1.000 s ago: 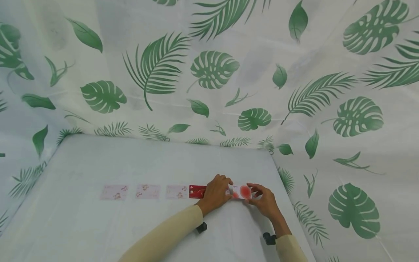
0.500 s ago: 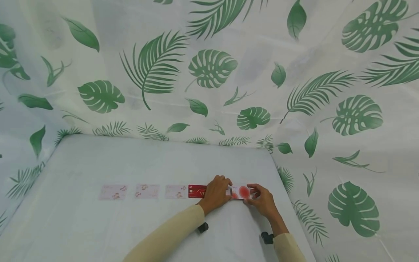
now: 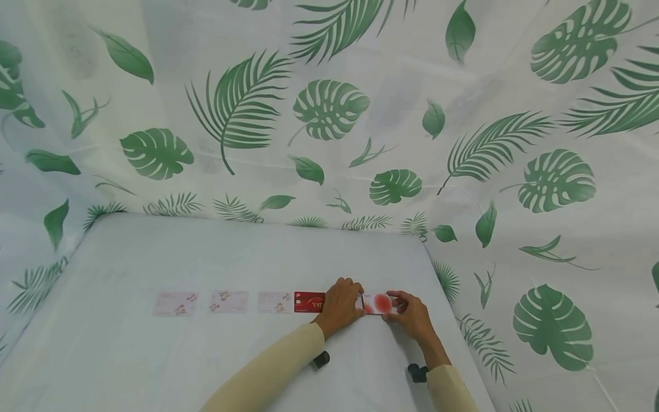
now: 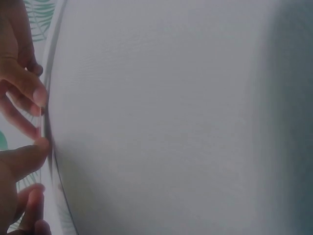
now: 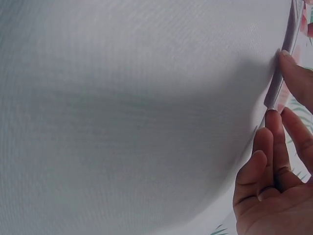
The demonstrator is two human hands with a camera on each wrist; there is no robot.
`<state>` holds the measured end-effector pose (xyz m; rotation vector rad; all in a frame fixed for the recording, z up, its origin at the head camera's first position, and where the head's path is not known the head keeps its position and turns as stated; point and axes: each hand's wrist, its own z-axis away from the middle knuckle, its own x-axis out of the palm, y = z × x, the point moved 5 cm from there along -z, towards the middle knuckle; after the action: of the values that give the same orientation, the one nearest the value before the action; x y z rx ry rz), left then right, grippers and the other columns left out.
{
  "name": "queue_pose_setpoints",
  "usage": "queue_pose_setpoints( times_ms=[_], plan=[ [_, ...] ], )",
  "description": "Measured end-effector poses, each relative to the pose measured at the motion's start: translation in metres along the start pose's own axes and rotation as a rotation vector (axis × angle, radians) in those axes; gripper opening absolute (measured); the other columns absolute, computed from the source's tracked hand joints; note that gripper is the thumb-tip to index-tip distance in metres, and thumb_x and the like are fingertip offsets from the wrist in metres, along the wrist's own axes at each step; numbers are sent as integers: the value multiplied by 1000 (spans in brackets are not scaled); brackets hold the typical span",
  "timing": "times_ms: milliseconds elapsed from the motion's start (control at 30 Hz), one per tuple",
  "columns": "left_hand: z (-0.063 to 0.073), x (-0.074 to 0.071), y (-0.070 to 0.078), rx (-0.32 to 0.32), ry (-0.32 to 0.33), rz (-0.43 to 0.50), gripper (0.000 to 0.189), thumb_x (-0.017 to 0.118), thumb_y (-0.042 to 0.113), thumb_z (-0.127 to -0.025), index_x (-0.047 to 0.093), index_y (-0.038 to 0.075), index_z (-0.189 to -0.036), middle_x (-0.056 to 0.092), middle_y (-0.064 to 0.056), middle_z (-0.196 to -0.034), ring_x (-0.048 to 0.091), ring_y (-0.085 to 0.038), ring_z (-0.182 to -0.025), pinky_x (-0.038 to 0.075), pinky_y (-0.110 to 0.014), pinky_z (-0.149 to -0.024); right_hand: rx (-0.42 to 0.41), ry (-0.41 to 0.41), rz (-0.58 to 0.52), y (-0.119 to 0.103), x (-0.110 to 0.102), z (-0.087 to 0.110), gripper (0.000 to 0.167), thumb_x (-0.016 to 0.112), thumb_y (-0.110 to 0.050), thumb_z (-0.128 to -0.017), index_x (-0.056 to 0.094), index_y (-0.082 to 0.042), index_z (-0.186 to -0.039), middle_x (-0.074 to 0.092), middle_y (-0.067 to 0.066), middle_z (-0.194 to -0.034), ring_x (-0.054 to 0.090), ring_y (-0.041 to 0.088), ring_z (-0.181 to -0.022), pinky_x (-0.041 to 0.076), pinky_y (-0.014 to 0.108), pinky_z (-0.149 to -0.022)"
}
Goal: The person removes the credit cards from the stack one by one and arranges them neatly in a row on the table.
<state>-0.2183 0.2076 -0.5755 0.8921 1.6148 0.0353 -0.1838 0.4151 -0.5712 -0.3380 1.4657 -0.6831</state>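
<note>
A white card with a large red circle [image 3: 382,304] lies at the right end of a row on the white table. My right hand [image 3: 415,316] pinches its right end between thumb and fingers. At the card's left end is my left hand [image 3: 340,303], its curled thumb and forefinger at the upper and lower edges. Partly under that hand, a red card marked VIP [image 3: 308,302] shows its left part. In the right wrist view, the right thumb and fingertips hold a thin dark edge [image 5: 276,85] just over the surface. Both hands' fingertips meet the table line in the left wrist view.
Three pale pink printed rectangles, the leftmost one [image 3: 176,304] set farthest out, continue the row to the left. A leaf-patterned white curtain [image 3: 329,109] encloses the table's [image 3: 154,366] back and sides. Small dark devices [image 3: 417,373] sit at both wrists.
My left hand has shifted slightly right, baring more of the VIP lettering on the red card. My right hand stays at the red-circle card. The head view has drifted a little.
</note>
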Motion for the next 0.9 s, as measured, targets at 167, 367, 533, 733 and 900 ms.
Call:
queue_pose_setpoints(
  times_ms=[167,367,533,733,900],
  plan=[
    [1,3,0,0,-6,-9,44,91,40,-84,76,15,-118,69,1,-94,54,-12,-84,47,-21,-72,14,-9,8,1,1,0,62,93,-6,-79,71,-11,-136,71,13,-112,56,26,-100,48,29,-76],
    [1,7,0,-7,-8,-43,43,89,41,-86,77,16,-119,71,1,-99,55,-12,-87,48,-21,-74,24,-12,-9,1,1,0,62,92,-5,-79,71,-10,-136,70,14,-113,56,26,-100,47,28,-75],
    [2,7,1,-7,-11,-65,44,90,42,-85,77,16,-118,71,1,-99,54,-12,-87,46,-22,-74,35,-8,-29,1,3,2,61,90,-3,-79,71,-9,-136,69,15,-113,55,27,-101,47,26,-74],
    [4,5,2,-3,-23,-96,47,89,44,-85,76,16,-121,71,-1,-103,53,-15,-90,47,-25,-76,31,0,-16,0,4,4,62,88,-2,-82,68,-9,-140,67,16,-117,57,28,-105,52,33,-82],
    [5,-1,2,6,28,-134,53,89,46,-85,74,16,-126,69,-3,-108,54,-17,-98,50,-30,-82,2,42,6,-9,1,6,69,86,-4,-85,61,-14,-148,64,18,-130,57,32,-116,54,45,-93]
  ],
)
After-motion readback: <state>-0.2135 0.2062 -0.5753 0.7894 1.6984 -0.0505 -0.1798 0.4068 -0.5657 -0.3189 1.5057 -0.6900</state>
